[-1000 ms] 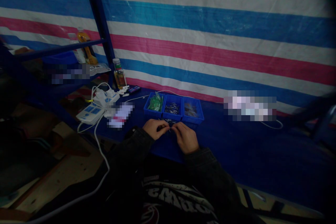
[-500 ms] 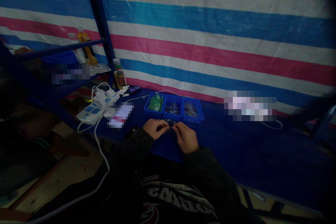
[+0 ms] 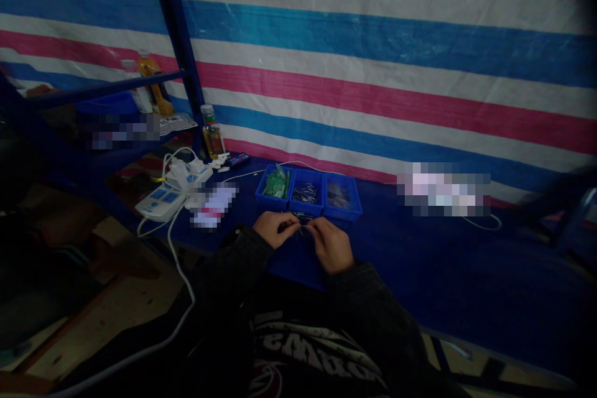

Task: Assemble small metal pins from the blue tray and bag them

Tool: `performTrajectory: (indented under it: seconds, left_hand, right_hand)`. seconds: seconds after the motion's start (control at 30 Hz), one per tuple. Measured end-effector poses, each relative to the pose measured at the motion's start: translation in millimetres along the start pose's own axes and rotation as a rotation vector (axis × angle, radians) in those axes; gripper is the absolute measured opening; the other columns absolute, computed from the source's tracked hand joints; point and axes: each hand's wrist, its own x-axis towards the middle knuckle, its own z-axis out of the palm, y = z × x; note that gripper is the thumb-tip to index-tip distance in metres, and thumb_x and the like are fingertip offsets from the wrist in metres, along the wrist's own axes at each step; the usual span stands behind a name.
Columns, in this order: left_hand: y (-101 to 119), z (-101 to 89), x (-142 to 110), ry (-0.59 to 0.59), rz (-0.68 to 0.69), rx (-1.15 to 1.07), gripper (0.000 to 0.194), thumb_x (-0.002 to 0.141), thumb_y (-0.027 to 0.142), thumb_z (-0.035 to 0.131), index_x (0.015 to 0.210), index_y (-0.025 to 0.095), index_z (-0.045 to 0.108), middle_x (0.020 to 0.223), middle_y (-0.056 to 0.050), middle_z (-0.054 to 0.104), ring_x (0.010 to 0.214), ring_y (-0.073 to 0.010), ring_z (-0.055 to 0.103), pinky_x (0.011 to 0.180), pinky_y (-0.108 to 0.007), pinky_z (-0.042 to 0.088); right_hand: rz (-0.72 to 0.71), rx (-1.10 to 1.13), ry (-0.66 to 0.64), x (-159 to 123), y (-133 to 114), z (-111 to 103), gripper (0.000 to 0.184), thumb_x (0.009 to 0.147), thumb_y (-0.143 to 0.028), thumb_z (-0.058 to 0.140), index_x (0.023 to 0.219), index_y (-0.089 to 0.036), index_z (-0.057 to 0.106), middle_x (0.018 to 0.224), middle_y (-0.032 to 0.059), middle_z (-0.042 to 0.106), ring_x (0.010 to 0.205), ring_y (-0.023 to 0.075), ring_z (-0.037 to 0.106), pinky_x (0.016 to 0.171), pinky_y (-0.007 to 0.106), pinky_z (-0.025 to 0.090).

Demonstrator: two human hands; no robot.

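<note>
My left hand [image 3: 275, 228] and my right hand [image 3: 330, 244] meet over the blue table [image 3: 420, 261], fingertips pinched together on a small thin metal part [image 3: 301, 228] that is too small to name. Just beyond them stand three small blue bins: the left bin [image 3: 275, 186] holds green pieces, the middle bin [image 3: 306, 192] holds small dark metal parts, and the right bin [image 3: 340, 196] holds brownish bits. A few loose metal parts lie in front of the middle bin. Dark sleeves cover both wrists.
A white power strip [image 3: 161, 200] with plugs and a white cable [image 3: 180, 261] lies at the left. A small bottle [image 3: 212, 132] stands by a blue shelf post [image 3: 180, 43]. A striped tarp [image 3: 373, 62] forms the back wall. Another cable [image 3: 485, 222] lies at the right.
Both hands stay pinched together in the same place; only slight finger movement shows. Nothing else has moved.
</note>
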Motion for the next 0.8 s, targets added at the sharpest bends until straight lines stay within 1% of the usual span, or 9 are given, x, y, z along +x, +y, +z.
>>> performTrajectory:
  seconds: [0.17, 0.3, 0.43, 0.6, 0.7, 0.8]
  left_hand:
    - [-0.8, -0.3, 0.4, -0.009, 0.005, 0.001, 0.02, 0.091, 0.03, 0.057, 0.089, 0.016, 0.072, 0.07, -0.001, 0.071, 0.063, -0.0115, 0.063, 0.062, -0.019, 0.045]
    - [-0.9, 0.9, 0.1, 0.006, 0.0, 0.002, 0.019, 0.091, 0.03, 0.058, 0.088, 0.017, 0.072, 0.07, -0.001, 0.071, 0.063, -0.0115, 0.063, 0.062, -0.019, 0.045]
    - [0.3, 1.0, -0.5, 0.007, -0.001, 0.0, 0.02, 0.091, 0.03, 0.057, 0.087, 0.016, 0.071, 0.07, -0.001, 0.07, 0.063, -0.0114, 0.063, 0.061, -0.019, 0.045]
    - [1.1, 1.0, -0.9, 0.014, -0.004, -0.009, 0.021, 0.091, 0.032, 0.057, 0.088, 0.016, 0.071, 0.068, -0.001, 0.07, 0.061, -0.011, 0.062, 0.06, -0.019, 0.044]
    - [0.8, 1.0, -1.0, 0.036, -0.018, -0.006, 0.022, 0.091, 0.033, 0.057, 0.088, 0.016, 0.071, 0.067, -0.001, 0.07, 0.06, -0.011, 0.061, 0.06, -0.019, 0.044]
    - [0.6, 0.1, -0.8, 0.038, -0.023, -0.005, 0.023, 0.092, 0.034, 0.056, 0.088, 0.016, 0.071, 0.067, -0.001, 0.07, 0.061, -0.011, 0.062, 0.061, -0.019, 0.044]
  right_hand:
    - [-0.003, 0.047, 0.027, -1.4, 1.3, 1.1, 0.015, 0.097, -0.027, 0.049, 0.106, -0.023, 0.06, 0.1, 0.004, 0.07, 0.088, 0.0184, 0.067, 0.078, 0.027, 0.047]
    - [-0.021, 0.028, 0.016, -1.7, 3.0, 1.9, 0.013, 0.097, -0.025, 0.047, 0.097, -0.023, 0.059, 0.094, 0.0031, 0.069, 0.084, 0.0178, 0.066, 0.077, 0.027, 0.046]
    - [-0.014, -0.008, 0.028, -0.7, 2.9, 1.5, 0.017, 0.099, -0.028, 0.044, 0.094, -0.023, 0.059, 0.091, 0.0034, 0.069, 0.083, 0.0176, 0.065, 0.075, 0.026, 0.044]
    - [0.019, -0.054, 0.015, -0.5, 2.2, 1.0, 0.023, 0.1, -0.027, 0.04, 0.087, -0.023, 0.058, 0.083, 0.0031, 0.067, 0.077, 0.0168, 0.064, 0.071, 0.025, 0.041]
    - [0.044, -0.051, 0.023, -0.6, 3.0, 1.2, 0.023, 0.1, -0.027, 0.039, 0.086, -0.022, 0.056, 0.081, 0.0024, 0.066, 0.075, 0.0164, 0.063, 0.07, 0.025, 0.04]
    - [0.051, -0.034, 0.04, -0.3, 3.6, 1.2, 0.019, 0.1, -0.026, 0.041, 0.089, -0.023, 0.056, 0.084, 0.0024, 0.066, 0.077, 0.0171, 0.063, 0.071, 0.026, 0.041]
